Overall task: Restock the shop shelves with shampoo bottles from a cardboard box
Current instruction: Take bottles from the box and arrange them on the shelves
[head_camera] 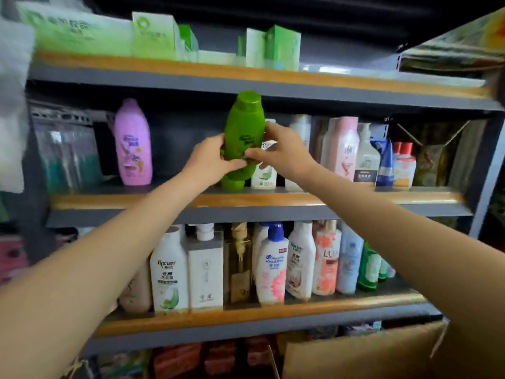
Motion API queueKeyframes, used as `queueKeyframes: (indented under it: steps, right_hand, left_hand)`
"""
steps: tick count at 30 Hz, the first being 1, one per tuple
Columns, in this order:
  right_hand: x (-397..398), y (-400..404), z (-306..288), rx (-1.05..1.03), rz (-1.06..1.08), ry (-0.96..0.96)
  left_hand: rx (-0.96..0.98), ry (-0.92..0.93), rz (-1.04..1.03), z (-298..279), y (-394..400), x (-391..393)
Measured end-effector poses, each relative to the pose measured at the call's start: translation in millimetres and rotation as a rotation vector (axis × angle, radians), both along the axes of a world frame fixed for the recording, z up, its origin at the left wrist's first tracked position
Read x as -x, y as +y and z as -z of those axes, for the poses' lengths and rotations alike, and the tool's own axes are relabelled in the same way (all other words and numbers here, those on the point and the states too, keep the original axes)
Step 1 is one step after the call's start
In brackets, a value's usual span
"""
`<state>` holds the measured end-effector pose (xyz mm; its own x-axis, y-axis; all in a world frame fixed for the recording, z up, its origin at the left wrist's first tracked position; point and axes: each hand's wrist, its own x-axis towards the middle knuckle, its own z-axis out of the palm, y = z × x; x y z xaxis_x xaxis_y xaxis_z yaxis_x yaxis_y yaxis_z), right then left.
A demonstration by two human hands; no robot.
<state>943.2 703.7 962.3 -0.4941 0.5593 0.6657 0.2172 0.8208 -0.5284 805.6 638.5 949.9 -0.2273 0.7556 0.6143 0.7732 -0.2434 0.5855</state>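
Two bare forearms ran up from the bottom edge. The left hand and right hand both gripped the green shampoo bottle, fingers curled round its middle from either side. The bottle stood about upright, base at the middle shelf, in the gap between one pink bottle and the crowded row on the right. To do it well: settle the base flat, push back clear of the lip, label forward, mind the white bottle just behind. Counts: one green bottle held, one pink alone at left, cardboard box one, lower right. Bottom row about ten bottles, blur prevented an exact count.
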Motion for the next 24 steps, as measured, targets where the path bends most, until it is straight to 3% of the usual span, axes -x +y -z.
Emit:
queueKeyframes:
  steps: [9, 15, 24]
  right_hand:
    - [50.8, 35.1, 14.3, 0.195, 0.076, -0.064]
    - [58.3, 55.1, 22.8, 0.289, 0.163, -0.177]
    - [74.7, 71.9, 29.0, 0.281, 0.270, -0.265]
  left_hand:
    - [0.137, -0.179, -0.031, 21.4, 52.2, 43.9]
    - [0.342, -0.016, -0.130, 17.6, 68.0, 44.6]
    - [0.387, 0.084, -0.272, 15.1, 86.8, 47.2]
